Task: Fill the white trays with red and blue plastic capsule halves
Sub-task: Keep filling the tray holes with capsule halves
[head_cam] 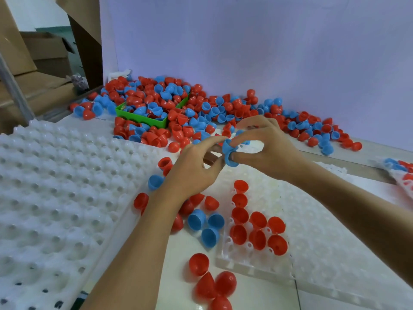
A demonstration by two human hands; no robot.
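- While both hands meet above the far end of the tray, the right hand [266, 148] pinches a blue half [230, 153] between thumb and forefinger; looks like two nested blue halves, can't tell for sure.
- Left hand [194, 168] has its fingers reaching to the same blue piece, fingertips touching or nearly so; exact grip hidden, prob. helping pull the pieces apart.
- White tray [257, 262] lies just below/near side of the hands; red halves [257, 229] already sit in its near-left pockets, rest of the pockets look unfilled, so task is early on.
- Loose red & blue halves [205, 222] lie on the counter [257, 294] under the left forearm, beside the tray's left edge.
- Big pile of halves [201, 108] sits beyond the hands by the wall, part of it in a green bin [143, 119].
- Stack of spare white trays [55, 186] lies to the left of the left arm.
- Doing the step well, my judgement: hold the outer half firm w/ right hand, twist lightly w/ left rather than yank, so neither half pops off into the pile.
- Then seat it open side same way as the reds, in the next free pocket by the filled rows; press till it sits level.
- Keep forearms lifted so they don't sweep the loose halves or knock the seated reds.
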